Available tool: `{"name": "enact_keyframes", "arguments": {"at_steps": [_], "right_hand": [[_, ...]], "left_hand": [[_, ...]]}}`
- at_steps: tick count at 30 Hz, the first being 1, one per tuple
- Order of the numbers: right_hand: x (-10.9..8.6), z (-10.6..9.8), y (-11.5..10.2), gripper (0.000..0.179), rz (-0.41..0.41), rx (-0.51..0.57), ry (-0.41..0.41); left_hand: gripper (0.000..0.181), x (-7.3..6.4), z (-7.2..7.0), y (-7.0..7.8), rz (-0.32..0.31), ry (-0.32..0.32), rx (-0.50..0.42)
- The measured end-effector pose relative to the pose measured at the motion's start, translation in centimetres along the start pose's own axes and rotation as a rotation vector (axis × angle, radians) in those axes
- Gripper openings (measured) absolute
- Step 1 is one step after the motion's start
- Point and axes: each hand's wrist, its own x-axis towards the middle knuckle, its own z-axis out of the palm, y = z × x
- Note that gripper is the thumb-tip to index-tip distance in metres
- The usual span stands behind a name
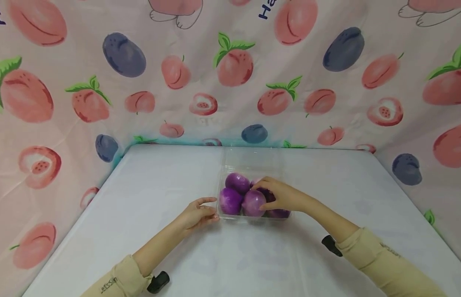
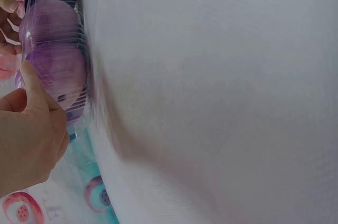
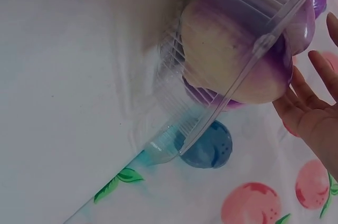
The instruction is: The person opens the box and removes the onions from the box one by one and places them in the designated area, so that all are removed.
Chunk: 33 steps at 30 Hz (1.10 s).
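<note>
A clear plastic box (image 1: 245, 218) with a ridged wall holds several purple onions, one bright purple (image 1: 229, 202) at its left, another (image 1: 237, 181) behind that. My left hand (image 1: 195, 215) is at the box's left side, fingers extended; in the left wrist view a fingertip reaches the rim. Over the box's right half my right hand (image 1: 284, 196) arches with spread fingers, around the top of a paler onion (image 1: 254, 203). The right wrist view shows those fingers at the tops of the onions, beside a white-and-purple onion (image 3: 227, 44) near the wall. The hand partly covers the onions beneath it.
The box's clear lid (image 1: 252, 156) is folded back toward the far edge of the white table (image 1: 159, 173). A fruit-printed cloth (image 1: 200, 82) hangs behind the table and at both sides. Black devices (image 1: 158, 282) are strapped near both wrists.
</note>
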Motion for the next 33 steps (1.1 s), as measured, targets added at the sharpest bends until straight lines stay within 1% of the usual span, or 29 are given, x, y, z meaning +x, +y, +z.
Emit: {"name": "enact_keyframes", "arguments": {"at_steps": [6, 9, 11, 15, 18, 21, 24, 29, 33], "right_hand": [[0.5, 0.1, -0.2, 0.054, 0.001, -0.047, -0.063], [0.7, 0.1, -0.2, 0.055, -0.012, -0.065, -0.090], [0.9, 0.1, -0.3, 0.055, -0.005, -0.071, -0.104], [1.3, 0.1, -0.5, 0.058, -0.009, -0.119, -0.131], [1.6, 0.3, -0.8, 0.062, -0.023, -0.181, -0.155], [1.7, 0.6, -1.1, 0.065, -0.023, -0.216, -0.174], [1.8, 0.7, -1.3, 0.065, -0.006, -0.217, -0.184], [2.0, 0.8, -1.2, 0.061, 0.011, -0.208, -0.163], [1.6, 0.8, -1.1, 0.060, 0.030, -0.224, -0.156]], "left_hand": [[0.051, 0.2, 0.0, 0.2, -0.003, -0.005, -0.004], [0.051, 0.2, 0.0, 0.2, -0.003, -0.014, -0.009], [0.051, 0.2, 0.1, 0.2, -0.002, -0.013, -0.012], [0.051, 0.1, 0.1, 0.4, 0.001, 0.003, -0.013], [0.050, -0.1, 0.2, 0.4, 0.001, 0.014, -0.009], [0.051, -0.2, 0.2, 0.3, 0.000, 0.013, -0.007], [0.051, -0.2, 0.1, 0.3, -0.002, 0.005, -0.006], [0.051, -0.3, 0.0, 0.3, -0.003, 0.010, -0.006], [0.052, -0.1, 0.0, 0.2, -0.006, 0.000, -0.008]]}}
